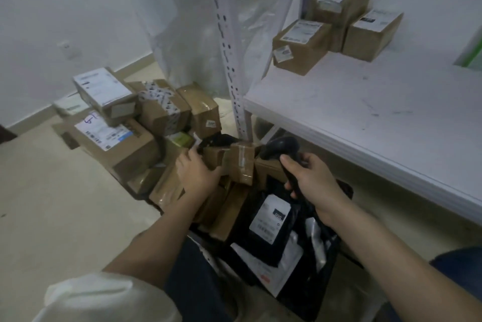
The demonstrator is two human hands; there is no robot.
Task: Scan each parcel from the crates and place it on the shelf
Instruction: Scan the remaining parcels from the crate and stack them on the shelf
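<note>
The left hand (197, 171) reaches into the heap of parcels and grips a small brown cardboard parcel (234, 162) banded with clear tape, its fingers curled around the near left end while the box sits tilted at the top of the heap, just below the foot of the shelf upright (227, 42). The right hand (310, 178) is clenched around the handle of a black handheld scanner (283, 151), thumb over the top of the grip, with the scanner head just to the right of the held parcel and close to it. Under the right hand lies a black poly mailer (268, 233) with a white label, resting on other dark and white bags in a black crate (326, 293). To the left, more cardboard boxes (125, 123) are piled on the pale floor (52, 204), several bearing white shipping labels. On the white shelf (378, 113) at the right stand three labelled cardboard boxes (336, 24), grouped near the back left corner and touching one another. Clear plastic sheeting (193, 16) hangs behind the upright. A light sleeve (104, 298) covers the person's upper left arm.
</note>
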